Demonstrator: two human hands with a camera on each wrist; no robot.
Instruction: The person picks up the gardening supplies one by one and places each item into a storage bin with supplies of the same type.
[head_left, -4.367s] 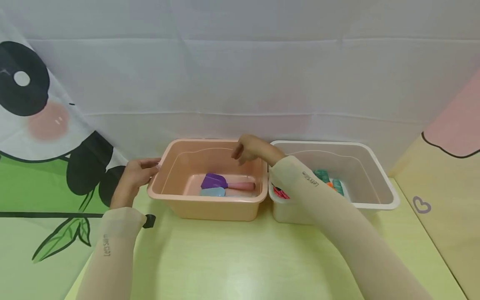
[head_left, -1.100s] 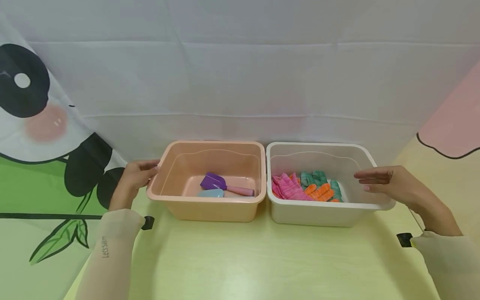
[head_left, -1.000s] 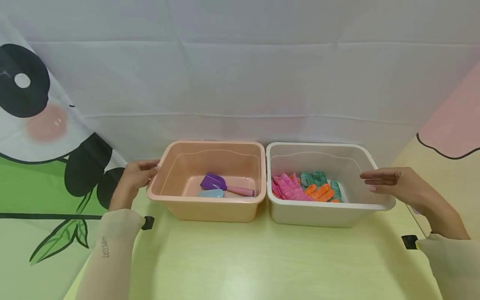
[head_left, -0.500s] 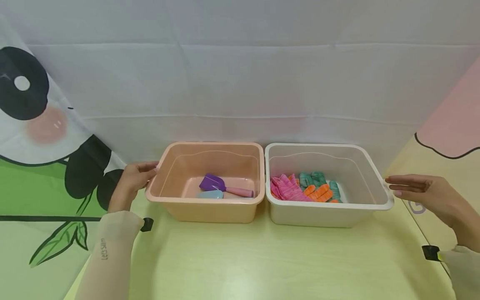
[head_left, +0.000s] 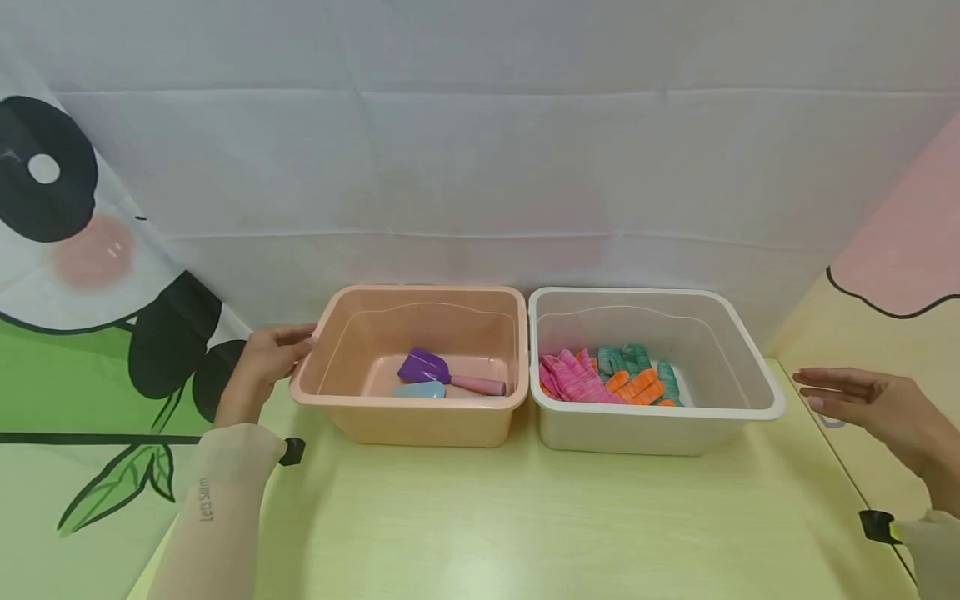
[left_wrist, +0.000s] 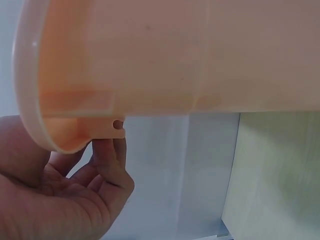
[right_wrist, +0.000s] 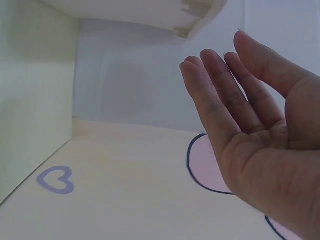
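My left hand (head_left: 262,367) grips the left end of the peach plastic tub (head_left: 431,402). In the left wrist view, curled fingers (left_wrist: 111,165) press up under its rim. Inside that tub lie a purple scoop (head_left: 424,367) with a pink handle and a light blue piece (head_left: 420,389), partly hidden by the front wall. Just right of it stands the white tub (head_left: 645,412), holding pink gloves (head_left: 577,379), orange gloves (head_left: 637,387) and green gloves (head_left: 636,358). Off the white tub's right end hovers my right hand (head_left: 885,408), fingers straight and holding nothing; a gap separates them in the right wrist view.
Both tubs stand side by side at the back of the pale yellow-green table (head_left: 480,517). A white cloth (head_left: 480,167) hangs behind them. Printed panels with a panda (head_left: 75,192) and a heart (right_wrist: 56,180) flank the left and right sides.
My right hand has moved from over the peach tub, across the white tub, to beyond its right end, uncovering the gloves. The left hand stays on the peach tub.
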